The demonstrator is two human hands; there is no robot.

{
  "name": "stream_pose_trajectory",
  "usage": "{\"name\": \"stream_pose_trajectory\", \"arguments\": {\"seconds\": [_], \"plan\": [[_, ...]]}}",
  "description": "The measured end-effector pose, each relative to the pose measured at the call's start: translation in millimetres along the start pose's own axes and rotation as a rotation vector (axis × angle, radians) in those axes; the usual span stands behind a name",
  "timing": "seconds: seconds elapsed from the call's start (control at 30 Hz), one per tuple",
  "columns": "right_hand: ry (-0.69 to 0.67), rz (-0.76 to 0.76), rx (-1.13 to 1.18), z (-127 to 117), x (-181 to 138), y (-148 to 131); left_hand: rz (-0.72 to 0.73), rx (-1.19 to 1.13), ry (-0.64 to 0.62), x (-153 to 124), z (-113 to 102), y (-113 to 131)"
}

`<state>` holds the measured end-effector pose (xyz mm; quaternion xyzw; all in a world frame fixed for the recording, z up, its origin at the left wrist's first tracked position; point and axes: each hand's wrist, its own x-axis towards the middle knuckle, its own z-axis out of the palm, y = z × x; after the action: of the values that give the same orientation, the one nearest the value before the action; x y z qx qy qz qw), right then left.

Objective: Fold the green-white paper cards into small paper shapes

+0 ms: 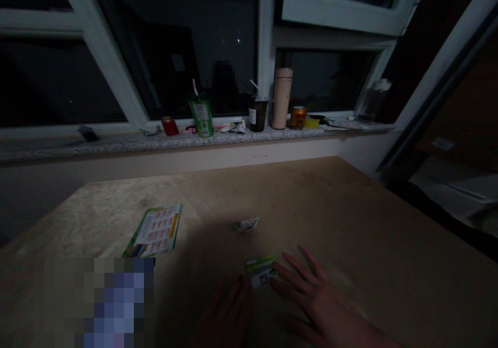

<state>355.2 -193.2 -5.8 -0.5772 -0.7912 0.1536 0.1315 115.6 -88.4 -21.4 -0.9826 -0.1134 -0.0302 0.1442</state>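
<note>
A small green-and-white printed paper (pixel 260 272) lies on the brown tabletop between my two hands. My right hand (pixel 317 301) is open, fingers spread, with its index fingertip at the paper's right edge. My left hand (pixel 229 306) rests in dark shadow at the left edge of the paper, its fingers stretched out flat. Beyond the hands sits a small folded printed paper (pixel 247 225), roughly triangular. Further left are green-edged printed sheets (pixel 157 230) with rows of red print.
A pixelated blue patch (pixel 120 301) covers the lower left. On the speckled windowsill (pixel 233 138) stand a green cup (pixel 202 117), a dark cup with a straw (pixel 257 115), a pink flask (pixel 282 99), an orange can (pixel 298 117) and a red container (pixel 169 126).
</note>
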Motion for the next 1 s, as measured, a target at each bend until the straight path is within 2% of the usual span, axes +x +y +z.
{"name": "stream_pose_trajectory", "arguments": {"seconds": [0.2,0.4,0.57,0.8,1.0], "plan": [[0.043,0.000,-0.034,3,0,0,0.018,0.022,-0.014,-4,5,0],[0.060,-0.003,-0.027,2,-2,-2,-0.043,-0.096,-0.061,-2,14,-1],[0.050,-0.002,-0.039,1,-1,-4,-0.073,-0.210,-0.137,1,2,-2],[0.101,-0.004,-0.077,4,-2,-2,-0.143,-0.372,-0.195,5,-13,-7],[0.128,-0.030,-0.126,5,-4,-2,-0.186,-0.416,-0.247,8,-20,-7]]}}
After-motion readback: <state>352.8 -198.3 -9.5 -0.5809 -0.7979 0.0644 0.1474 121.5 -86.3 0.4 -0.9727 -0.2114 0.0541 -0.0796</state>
